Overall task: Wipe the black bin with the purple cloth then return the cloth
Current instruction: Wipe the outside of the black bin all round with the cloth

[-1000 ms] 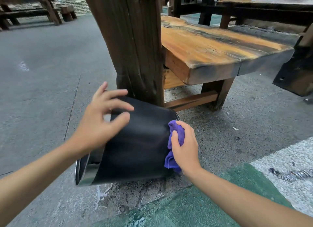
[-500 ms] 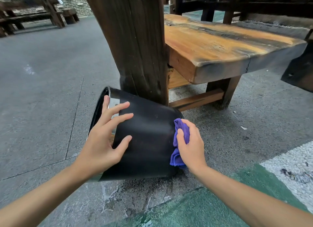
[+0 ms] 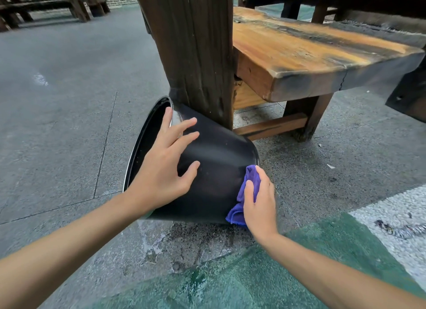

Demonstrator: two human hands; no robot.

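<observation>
The round black bin with the shiny metal rim [image 3: 219,170] lies tipped on its side on the grey speckled concrete floor [image 3: 57,124], right under both my hands. Its open mouth faces away to my left and its narrower bottom end points toward my right hand. The upper side of its wall touches the thick dark wooden post [image 3: 191,50] that stands just beyond my fingertips.

My left hand [image 3: 166,168] rests flat on the bin's curved wall near the rim, fingers spread and nearly straight, thumb out to the side; my forefinger reaches over the metal edge. It grips nothing, only presses on the wall.

My right hand [image 3: 260,200] is at the bin's bottom end, near the floor. Its fingers and thumb curl round the crumpled purple cloth [image 3: 244,193], holding it against the black wall. The cloth bunches out above my fingertips and below my palm, where a fold hangs close to the floor.

Beneath my wrists the concrete looks wet and patchy, and nearer to me it turns into a band of green painted floor [image 3: 253,274]. Past my right hand, a pale pebbled strip [image 3: 391,216] runs off to the right. Beyond the post, out past my right fingers, stands an orange-brown wooden slab bench [image 3: 311,50] on dark legs. Far off beyond my left hand there are more dark wooden benches [image 3: 46,7] before a brick wall.
</observation>
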